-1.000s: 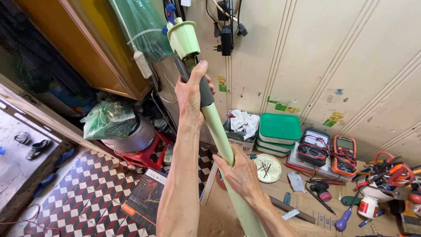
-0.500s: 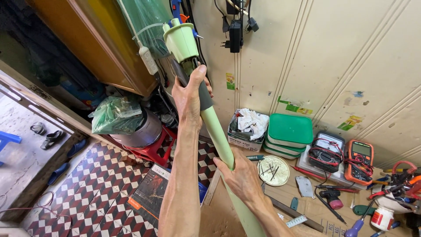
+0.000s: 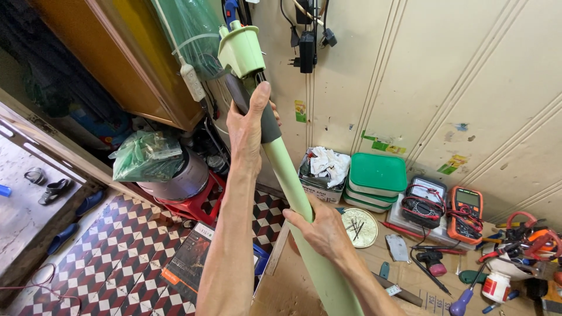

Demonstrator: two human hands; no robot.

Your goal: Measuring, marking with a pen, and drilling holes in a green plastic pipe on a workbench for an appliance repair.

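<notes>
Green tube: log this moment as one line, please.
left hand: grips grey sleeve | right hand: grips green tube lower down | tube: tilted, cap end up | bench: meters, tools

The left arm reaches straight up and away from the body, forearm bare and fully stretched, its inner side turned to the camera. At its end the left hand point(image 3: 249, 131) is closed in a firm grip, thumb pointing upward along the top, the fingers point(image 3: 274, 121) curled out of sight round the far side with only their tips showing past the edge. The right arm comes in low from the bottom edge, forearm angled up and to the left. The right hand point(image 3: 321, 231) sits well below the left, back of the hand up, knuckles raised, fingers wrapped tight and thumb tucked toward the left.
</notes>
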